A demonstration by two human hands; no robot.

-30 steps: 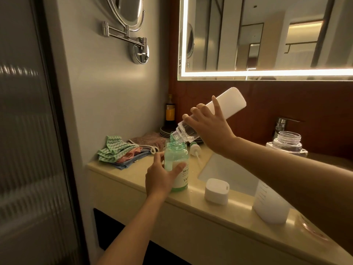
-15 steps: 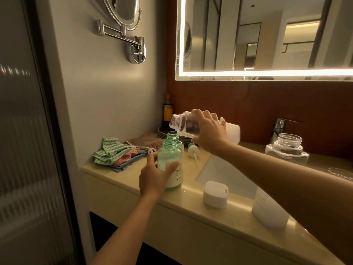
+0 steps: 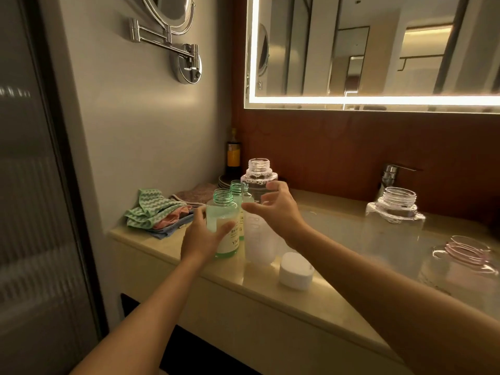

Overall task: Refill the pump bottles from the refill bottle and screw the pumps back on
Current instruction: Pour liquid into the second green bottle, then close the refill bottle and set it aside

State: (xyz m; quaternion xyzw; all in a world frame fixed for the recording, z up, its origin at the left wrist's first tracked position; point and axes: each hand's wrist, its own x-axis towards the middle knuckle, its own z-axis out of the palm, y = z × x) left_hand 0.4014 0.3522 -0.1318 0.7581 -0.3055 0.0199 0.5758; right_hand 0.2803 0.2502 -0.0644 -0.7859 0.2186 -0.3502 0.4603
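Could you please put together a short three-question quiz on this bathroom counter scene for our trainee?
1. True or false: the refill bottle lies on its side on the counter.
2. What grips the nearer green bottle? A. the left hand B. neither hand C. both hands
3. How many green bottles stand with open necks, pumps off?

Key: 1 false, it stands upright with its neck open. 2 A. 3 two.
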